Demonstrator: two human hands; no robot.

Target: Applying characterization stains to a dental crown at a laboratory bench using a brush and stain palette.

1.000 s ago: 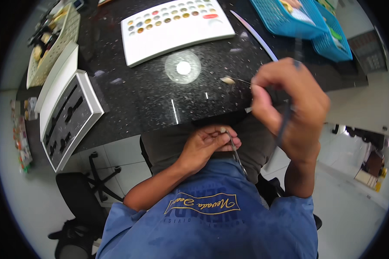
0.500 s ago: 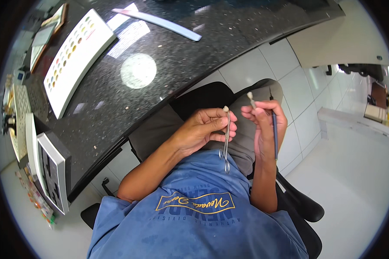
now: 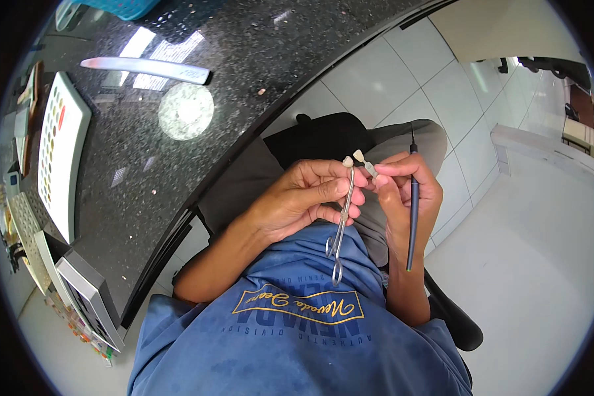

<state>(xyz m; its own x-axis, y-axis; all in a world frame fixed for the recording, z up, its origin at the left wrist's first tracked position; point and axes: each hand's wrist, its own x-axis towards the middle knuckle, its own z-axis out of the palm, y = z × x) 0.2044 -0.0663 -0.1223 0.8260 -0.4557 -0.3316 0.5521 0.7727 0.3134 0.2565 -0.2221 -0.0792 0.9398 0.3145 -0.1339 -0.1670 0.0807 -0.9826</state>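
Note:
My left hand (image 3: 310,198) is closed around steel locking forceps (image 3: 342,228), which grip a small tooth-shaped piece (image 3: 348,162) at the tip, looped handles hanging down. Close beside it, my right hand (image 3: 409,198) pinches a shade tab (image 3: 367,167) with a cream tooth-shaped top, tilted toward the held piece. A slim dark blue brush (image 3: 414,214) is also held in that hand, upright with its fine tip above my fingers. Both hands are low over my lap; whether the piece and tab touch is unclear.
The dark speckled counter (image 3: 237,92) runs diagonally with a white multi-well palette (image 3: 66,152), a long pale strip (image 3: 145,67) and a blue basket (image 3: 115,6). At left are an open white case (image 3: 86,294) and a cream basket (image 3: 26,231). A black chair (image 3: 462,336) is under me.
My right hand has left the counter and come beside my left, now holding the shade tab with the brush, close to the held piece. The view has swung rightward, shifting the counter leftward.

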